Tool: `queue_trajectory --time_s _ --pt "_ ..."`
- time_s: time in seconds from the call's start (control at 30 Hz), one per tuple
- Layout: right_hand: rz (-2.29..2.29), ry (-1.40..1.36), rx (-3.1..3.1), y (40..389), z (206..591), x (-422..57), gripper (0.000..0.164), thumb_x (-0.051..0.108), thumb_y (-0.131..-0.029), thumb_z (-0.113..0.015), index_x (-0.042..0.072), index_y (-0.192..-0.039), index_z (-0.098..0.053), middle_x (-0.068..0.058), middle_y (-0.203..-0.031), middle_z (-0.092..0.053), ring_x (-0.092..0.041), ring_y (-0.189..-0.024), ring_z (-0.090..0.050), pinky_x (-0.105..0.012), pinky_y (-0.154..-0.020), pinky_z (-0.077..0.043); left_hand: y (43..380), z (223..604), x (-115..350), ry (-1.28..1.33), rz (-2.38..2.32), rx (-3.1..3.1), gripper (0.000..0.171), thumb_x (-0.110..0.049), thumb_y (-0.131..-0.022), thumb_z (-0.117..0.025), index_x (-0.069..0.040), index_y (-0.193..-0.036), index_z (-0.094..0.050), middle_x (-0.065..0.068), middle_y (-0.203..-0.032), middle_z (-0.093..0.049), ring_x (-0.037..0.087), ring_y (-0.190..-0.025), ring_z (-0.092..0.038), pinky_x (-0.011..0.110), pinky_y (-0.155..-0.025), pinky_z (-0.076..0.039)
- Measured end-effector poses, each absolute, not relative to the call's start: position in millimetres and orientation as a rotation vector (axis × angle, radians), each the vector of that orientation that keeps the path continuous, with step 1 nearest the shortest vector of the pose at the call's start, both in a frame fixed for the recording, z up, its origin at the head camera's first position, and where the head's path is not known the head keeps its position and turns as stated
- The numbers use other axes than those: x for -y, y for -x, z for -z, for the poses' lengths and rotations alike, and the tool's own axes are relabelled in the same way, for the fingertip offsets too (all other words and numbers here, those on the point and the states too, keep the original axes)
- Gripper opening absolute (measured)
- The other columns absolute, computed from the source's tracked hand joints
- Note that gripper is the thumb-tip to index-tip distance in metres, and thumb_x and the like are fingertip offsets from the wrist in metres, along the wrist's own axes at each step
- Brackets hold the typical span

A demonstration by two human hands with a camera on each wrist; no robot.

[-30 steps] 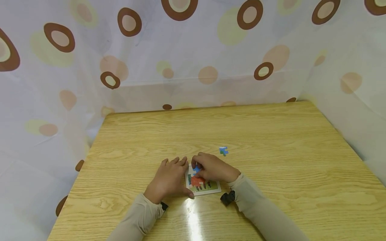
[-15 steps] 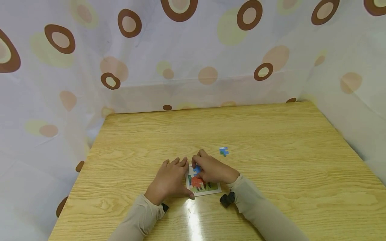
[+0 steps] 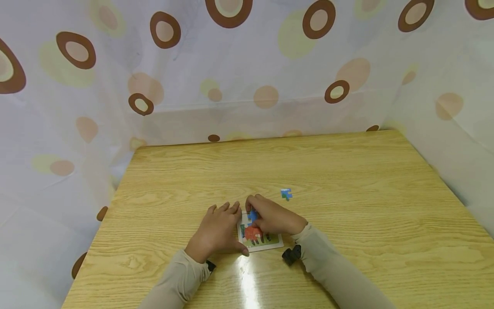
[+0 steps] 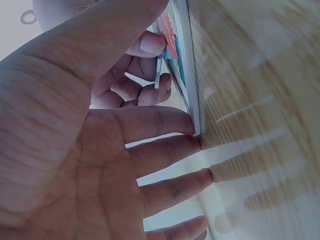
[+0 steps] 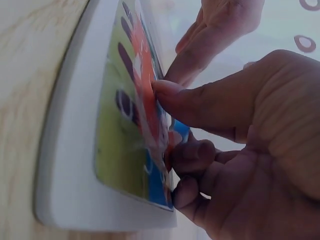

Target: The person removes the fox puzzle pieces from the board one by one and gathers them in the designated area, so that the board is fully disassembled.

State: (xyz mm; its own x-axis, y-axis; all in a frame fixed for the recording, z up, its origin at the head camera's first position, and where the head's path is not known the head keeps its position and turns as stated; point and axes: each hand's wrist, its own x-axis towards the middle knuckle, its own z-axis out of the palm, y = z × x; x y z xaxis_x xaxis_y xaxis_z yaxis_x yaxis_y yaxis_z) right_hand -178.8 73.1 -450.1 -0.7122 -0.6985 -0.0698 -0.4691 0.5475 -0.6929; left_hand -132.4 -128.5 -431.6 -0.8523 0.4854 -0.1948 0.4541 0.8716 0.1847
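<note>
A small jigsaw puzzle board point(image 3: 266, 247) with a pale frame lies on the table; its picture has a red-orange figure above green ground. My left hand point(image 3: 218, 234) rests along the board's left side, fingers spread and fingertips against its edge in the left wrist view. Over the upper part of the board, my right hand point(image 3: 274, 216) pinches a blue puzzle piece point(image 5: 181, 130) between thumb and fingers. Seen from the left wrist, this puzzle piece point(image 4: 158, 75) stands tilted up from the board. The right hand hides the board's upper right part.
A loose blue, white and green puzzle piece point(image 3: 286, 194) lies on the wooden table point(image 3: 347, 180) beyond the right hand. A patterned curtain point(image 3: 239, 77) hangs behind and along both sides of the table. Black wrist cameras point(image 3: 291, 255) sit at the sleeves.
The right hand's fingers shift slightly over the board, and the blue piece between them tilts a little. The left hand, the board and the loose piece stay where they were.
</note>
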Motion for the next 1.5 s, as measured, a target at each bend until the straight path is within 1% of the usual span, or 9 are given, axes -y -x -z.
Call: queue_trajectory --time_s 0.13,0.3,0.47,0.63,0.8,0.97,1.13,1.33,1.5 --pt "1.035 0.945 -2.380 183.0 450.7 -78.8 0.017 -0.007 -0.096 -0.062 0.001 -0.110 -0.059 -0.005 -0.096 -0.055 -0.014 -0.077 -0.055 -0.027 -0.064 -0.053 132.3 431.2 128.4 -0.717 -0.182 -2.808 0.114 -0.071 -0.067 -0.086 -0.003 -0.152 -0.051 0.015 -0.161 -0.041 0.039 -0.146 -0.040 0.063 -0.116 -0.030" --pt "1.128 0.965 -2.295 190.0 452.8 -85.5 0.011 -0.004 -0.098 -0.064 0.006 -0.101 -0.062 -0.002 -0.089 -0.061 -0.011 -0.069 -0.058 -0.026 -0.061 -0.051 132.3 431.7 128.1 -0.714 -0.175 -2.803 0.114 -0.071 -0.067 -0.086 -0.003 -0.152 -0.051 0.015 -0.161 -0.041 0.039 -0.147 -0.040 0.063 -0.115 -0.030" --pt "1.207 0.962 -2.232 194.0 451.7 -89.7 0.008 -0.001 -0.100 -0.063 0.007 -0.099 -0.064 -0.004 -0.085 -0.063 -0.012 -0.066 -0.058 -0.026 -0.060 -0.049 131.9 431.7 128.2 -0.722 -0.180 -2.811 0.114 -0.070 -0.067 -0.086 -0.003 -0.152 -0.051 0.015 -0.161 -0.042 0.039 -0.146 -0.040 0.063 -0.115 -0.031" --pt "1.240 0.940 -2.212 195.0 450.3 -92.1 0.012 -0.002 -0.103 -0.058 0.007 -0.102 -0.066 -0.006 -0.088 -0.065 -0.014 -0.066 -0.058 -0.028 -0.059 -0.050 131.5 431.8 128.6 -0.732 -0.187 -2.820 0.114 -0.070 -0.066 -0.087 -0.003 -0.152 -0.052 0.015 -0.160 -0.043 0.039 -0.146 -0.041 0.063 -0.114 -0.032" --pt "1.263 0.927 -2.229 195.8 447.7 -94.4 0.012 0.001 -0.104 -0.058 0.008 -0.103 -0.067 -0.005 -0.087 -0.065 -0.015 -0.065 -0.059 -0.029 -0.059 -0.051 131.4 431.6 128.6 -0.735 -0.187 -2.820 0.114 -0.070 -0.066 -0.087 -0.003 -0.152 -0.051 0.014 -0.160 -0.042 0.039 -0.146 -0.040 0.062 -0.115 -0.032" --pt "1.264 0.922 -2.301 201.0 443.2 -103.3 0.013 0.004 -0.103 -0.061 0.012 -0.103 -0.071 -0.005 -0.084 -0.066 -0.019 -0.072 -0.063 -0.030 -0.065 -0.052 131.2 431.4 128.4 -0.725 -0.187 -2.821 0.115 -0.069 -0.066 -0.087 -0.003 -0.152 -0.050 0.014 -0.160 -0.043 0.038 -0.146 -0.041 0.062 -0.115 -0.032" --pt "1.325 0.931 -2.347 209.8 439.7 -120.6 0.010 0.005 -0.104 -0.060 0.008 -0.106 -0.070 -0.007 -0.091 -0.068 -0.025 -0.083 -0.065 -0.033 -0.072 -0.054 131.7 431.3 127.9 -0.715 -0.191 -2.812 0.116 -0.069 -0.066 -0.088 -0.002 -0.153 -0.049 0.014 -0.160 -0.042 0.038 -0.146 -0.040 0.062 -0.115 -0.032" --pt "1.401 0.807 -2.389 217.1 434.5 -145.1 0.007 0.002 -0.103 -0.062 -0.001 -0.109 -0.064 -0.010 -0.090 -0.063 -0.035 -0.078 -0.065 -0.029 -0.063 -0.050 131.6 431.4 128.1 -0.713 -0.188 -2.794 0.117 -0.069 -0.067 -0.087 -0.003 -0.155 -0.047 0.014 -0.162 -0.039 0.038 -0.148 -0.038 0.062 -0.116 -0.030" --pt "1.379 0.753 -2.492 220.8 430.5 -162.3 0.004 0.003 -0.101 -0.065 0.001 -0.103 -0.063 -0.010 -0.091 -0.063 -0.028 -0.082 -0.061 -0.033 -0.069 -0.051 131.0 430.9 128.8 -0.731 -0.188 -2.800 0.116 -0.069 -0.068 -0.086 -0.003 -0.155 -0.046 0.014 -0.162 -0.039 0.039 -0.148 -0.038 0.062 -0.115 -0.031"
